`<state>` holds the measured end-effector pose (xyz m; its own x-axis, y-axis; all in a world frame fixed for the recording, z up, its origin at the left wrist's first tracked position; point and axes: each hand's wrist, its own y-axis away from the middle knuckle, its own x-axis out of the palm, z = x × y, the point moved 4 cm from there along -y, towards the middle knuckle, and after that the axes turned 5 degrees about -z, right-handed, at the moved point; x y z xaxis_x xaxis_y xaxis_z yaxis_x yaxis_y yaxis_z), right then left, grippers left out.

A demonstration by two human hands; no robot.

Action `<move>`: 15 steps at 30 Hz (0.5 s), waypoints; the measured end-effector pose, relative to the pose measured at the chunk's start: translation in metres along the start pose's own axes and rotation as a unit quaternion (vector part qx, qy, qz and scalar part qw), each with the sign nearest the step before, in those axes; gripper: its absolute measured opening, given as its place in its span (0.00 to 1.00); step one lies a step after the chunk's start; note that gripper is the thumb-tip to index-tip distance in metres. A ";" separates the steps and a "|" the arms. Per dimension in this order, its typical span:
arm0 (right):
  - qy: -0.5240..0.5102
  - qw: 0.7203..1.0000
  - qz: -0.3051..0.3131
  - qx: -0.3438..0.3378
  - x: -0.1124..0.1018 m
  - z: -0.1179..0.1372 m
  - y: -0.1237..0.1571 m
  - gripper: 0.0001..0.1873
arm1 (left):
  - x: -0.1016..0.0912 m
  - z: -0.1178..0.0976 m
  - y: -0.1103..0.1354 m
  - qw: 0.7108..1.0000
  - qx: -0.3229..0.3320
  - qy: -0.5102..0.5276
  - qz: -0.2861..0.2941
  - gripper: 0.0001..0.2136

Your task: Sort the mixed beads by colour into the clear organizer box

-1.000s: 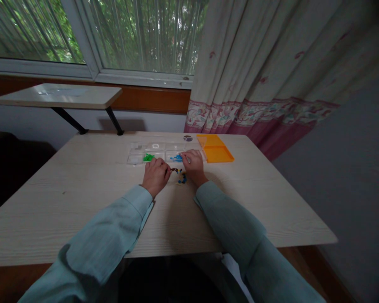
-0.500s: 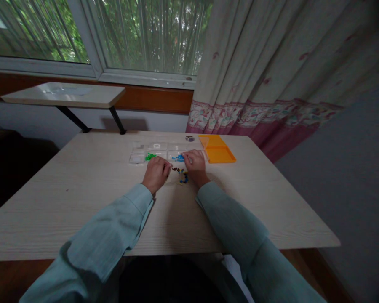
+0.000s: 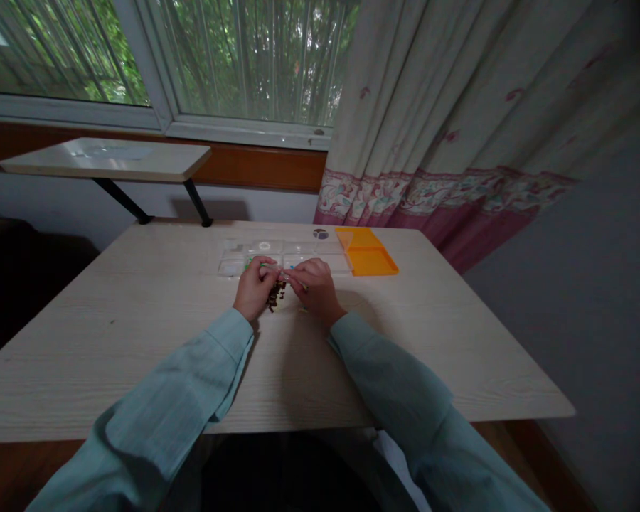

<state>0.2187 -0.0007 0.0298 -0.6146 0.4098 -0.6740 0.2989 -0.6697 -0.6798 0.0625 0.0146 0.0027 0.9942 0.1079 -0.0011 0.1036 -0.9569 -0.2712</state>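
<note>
My left hand [image 3: 254,290] is closed in a pinch on a string of small beads [image 3: 276,294], whose dark brown part dangles under the fingers above the table. Fingertip to fingertip with it, my right hand [image 3: 313,290] is pinched too; whatever lies in its fingers is too small to make out. Behind both hands lies a clear compartment box [image 3: 300,247]. Green pieces [image 3: 248,263] peek out in it beside my left hand, and a trace of blue shows above my right fingers. The rest of the string is hidden by my hands.
An orange open case [image 3: 372,261] lies right of the clear box on the pale table [image 3: 432,341]. A round grey spot [image 3: 321,234] is near the back edge. At the back left stands a small raised shelf [image 3: 154,162] on black legs. A curtain [image 3: 432,142] hangs behind.
My right hand has moved left from the blue pieces in the box to meet my left hand. The string of beads, partly lying on the table before, now hangs from my left fingers.
</note>
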 end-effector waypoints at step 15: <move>-0.012 1.000 0.007 -0.010 0.004 0.002 0.000 0.13 | 0.004 -0.010 0.009 0.998 0.031 -0.050 0.022 0.12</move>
<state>0.2146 -0.0008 0.0278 -0.6276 0.3846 -0.6769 0.3231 -0.6624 -0.6759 0.0680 0.0036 0.0103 0.9894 0.0961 -0.1091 0.0553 -0.9429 -0.3286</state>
